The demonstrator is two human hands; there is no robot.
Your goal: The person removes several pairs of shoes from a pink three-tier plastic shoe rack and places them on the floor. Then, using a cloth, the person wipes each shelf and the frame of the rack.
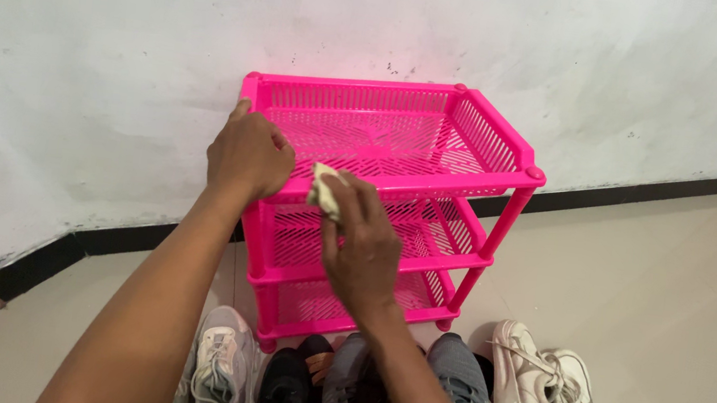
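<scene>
Your left hand [249, 155] grips the front left corner of the pink plastic rack [404, 117], fingers curled over the rim of its top tier. Your right hand [363, 243] is closed around a small pale cloth [324, 187], pinched between thumb and fingers and held against the front edge of that same top tier, just beside your left hand.

The rack stands upright on the pale tiled floor [681, 292], its back close to the white wall [125, 40]; whether it actually touches the wall is hard to judge from this angle. It has three slatted tiers, one above the other, joined by round corner posts.

In front of the rack, at the bottom of the view, shoes sit in a row: a grey-white sneaker [223, 366] on the left, a black shoe [287, 391] next to it, a grey shoe [458, 393] partly hidden behind your right forearm, and a pair of white sneakers [539, 393] on the right, lying close together.
</scene>
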